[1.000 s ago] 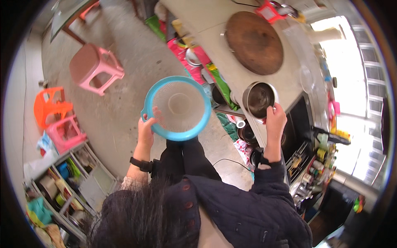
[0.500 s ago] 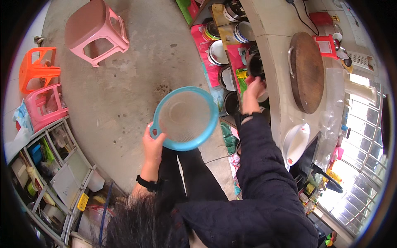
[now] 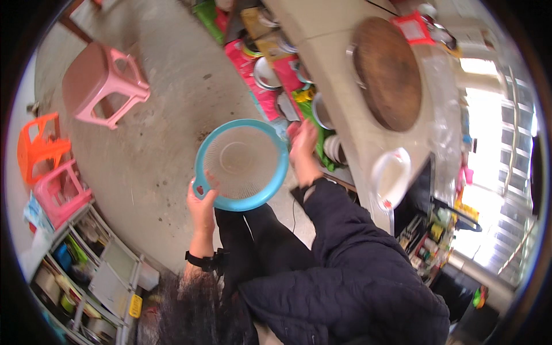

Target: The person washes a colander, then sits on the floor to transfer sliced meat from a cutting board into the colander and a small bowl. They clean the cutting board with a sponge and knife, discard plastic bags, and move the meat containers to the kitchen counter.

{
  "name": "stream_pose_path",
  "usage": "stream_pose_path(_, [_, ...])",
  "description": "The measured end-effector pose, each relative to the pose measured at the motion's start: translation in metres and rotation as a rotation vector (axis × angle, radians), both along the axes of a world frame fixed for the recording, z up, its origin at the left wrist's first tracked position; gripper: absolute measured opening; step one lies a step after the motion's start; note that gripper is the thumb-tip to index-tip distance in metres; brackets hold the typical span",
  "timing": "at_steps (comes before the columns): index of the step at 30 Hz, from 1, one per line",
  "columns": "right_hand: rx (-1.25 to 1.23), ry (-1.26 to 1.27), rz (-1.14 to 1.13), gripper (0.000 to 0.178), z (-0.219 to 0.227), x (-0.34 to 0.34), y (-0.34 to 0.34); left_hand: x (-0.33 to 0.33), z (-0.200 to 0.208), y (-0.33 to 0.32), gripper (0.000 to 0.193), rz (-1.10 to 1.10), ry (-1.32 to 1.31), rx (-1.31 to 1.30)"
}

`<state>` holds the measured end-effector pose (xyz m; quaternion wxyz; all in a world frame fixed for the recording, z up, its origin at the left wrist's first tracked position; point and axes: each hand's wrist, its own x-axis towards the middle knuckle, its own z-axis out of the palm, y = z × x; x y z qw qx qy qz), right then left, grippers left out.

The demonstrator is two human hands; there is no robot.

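The blue-rimmed colander (image 3: 244, 164) is held out in front of the person's legs (image 3: 264, 244), extending rightward from the left hand (image 3: 201, 210), which pinches it at the looped handle. The right hand (image 3: 303, 142), blurred, is by the opposite rim; whether it touches or grips anything, I cannot tell. Beyond runs the pale counter (image 3: 328, 49).

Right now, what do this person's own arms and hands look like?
Both the left hand and right hand are ungloved. A wide black strap circles the left wrist. The right arm wears a puffy, dark navy sleeve, with a blurred dark band at the wrist. Any left sleeve is mostly hidden.
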<state>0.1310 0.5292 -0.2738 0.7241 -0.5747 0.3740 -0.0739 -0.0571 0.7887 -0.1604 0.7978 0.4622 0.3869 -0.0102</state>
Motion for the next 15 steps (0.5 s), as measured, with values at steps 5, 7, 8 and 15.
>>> stream_pose_path(5, [0.187, 0.33, 0.004, 0.058, 0.165, -0.198, -0.052, 0.023, 0.079, 0.001, 0.057, -0.193, -0.04, -0.064])
stream_pose_path(7, [0.166, 0.26, -0.159, 0.063, 0.213, -0.205, -0.096, 0.028, 0.11, -0.001, 0.057, -0.273, -0.051, -0.073])
stream_pose_path(8, [0.142, 0.217, -0.271, 0.061, 0.228, -0.197, -0.118, 0.032, 0.124, -0.003, 0.057, -0.304, -0.045, -0.077])
stream_pose_path(15, [0.144, 0.005, -0.176, 0.035, 0.211, -0.143, -0.219, 0.052, 0.185, -0.033, 0.052, -0.439, -0.158, -0.08])
